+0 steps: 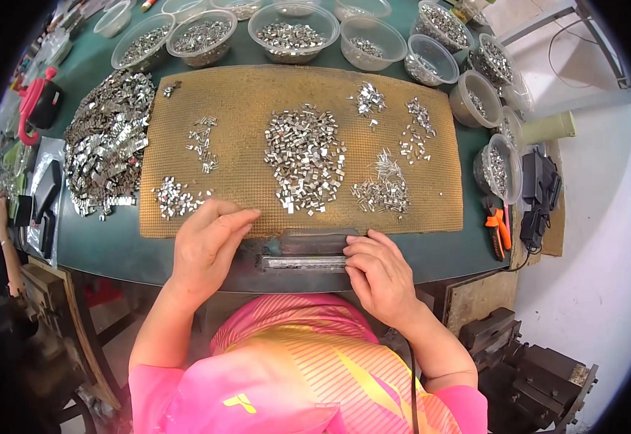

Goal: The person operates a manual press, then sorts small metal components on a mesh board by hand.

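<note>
My left hand (211, 246) is over the mat's front edge, its fingers closed in a pinch. Whatever lies between the fingertips, if anything, is too small to make out. My right hand (380, 273) grips the right end of a long dark holder (318, 239) at the table's front edge, fingers over its end. A shiny strip (302, 262) runs along the holder's near side. Beyond it, a large heap of small silvery metal pieces (305, 159) covers the middle of the brown textured mat (239, 94). A smaller pile of pieces (176, 197) lies just beyond my left hand.
Clear plastic bowls (294, 32) of metal parts line the far and right edges. A big mound of linked metal pieces (109, 137) stands left of the mat. Orange-handled pliers (498, 230) and black power adapters (541, 177) lie at right. Another person's arm (10, 253) shows far left.
</note>
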Tool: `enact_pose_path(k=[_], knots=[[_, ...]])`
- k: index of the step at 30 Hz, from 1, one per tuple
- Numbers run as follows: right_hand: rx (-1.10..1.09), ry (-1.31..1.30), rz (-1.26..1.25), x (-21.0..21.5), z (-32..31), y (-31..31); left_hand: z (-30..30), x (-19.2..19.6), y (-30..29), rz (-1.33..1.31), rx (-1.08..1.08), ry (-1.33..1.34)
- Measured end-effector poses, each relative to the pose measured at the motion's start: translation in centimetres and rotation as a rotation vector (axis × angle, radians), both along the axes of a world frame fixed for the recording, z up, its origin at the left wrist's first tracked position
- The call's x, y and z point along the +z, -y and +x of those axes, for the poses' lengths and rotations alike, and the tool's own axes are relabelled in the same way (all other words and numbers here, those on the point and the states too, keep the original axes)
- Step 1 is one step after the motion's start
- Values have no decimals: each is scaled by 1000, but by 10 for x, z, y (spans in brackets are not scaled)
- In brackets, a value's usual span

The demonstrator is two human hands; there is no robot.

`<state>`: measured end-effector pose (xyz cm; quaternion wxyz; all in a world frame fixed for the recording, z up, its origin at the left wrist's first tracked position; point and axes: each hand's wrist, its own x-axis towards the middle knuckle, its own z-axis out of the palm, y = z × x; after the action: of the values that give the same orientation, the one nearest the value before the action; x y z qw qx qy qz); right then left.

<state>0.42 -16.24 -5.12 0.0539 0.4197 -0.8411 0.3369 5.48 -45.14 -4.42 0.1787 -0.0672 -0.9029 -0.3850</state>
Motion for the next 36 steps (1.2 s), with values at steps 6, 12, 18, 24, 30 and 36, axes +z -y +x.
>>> enact_pose_path(k=[6,12,18,24,30,36], knots=[[10,-85,96,16,-3,-8,2,-2,-4,-2,-10,-19],[-295,41,42,16,-21,-28,7,-3,-13,123,62,113],[-457,-119,233,3,-42,-35,1,0,-14,30,-24,51],[-391,-77,288,10,-46,-33,2,1,-33,33,-93,35],[-337,45,276,18,-44,-35,7,-4,-46,167,-261,79],[-340,32,253,15,-41,-36,11,-9,-52,156,-226,100]])
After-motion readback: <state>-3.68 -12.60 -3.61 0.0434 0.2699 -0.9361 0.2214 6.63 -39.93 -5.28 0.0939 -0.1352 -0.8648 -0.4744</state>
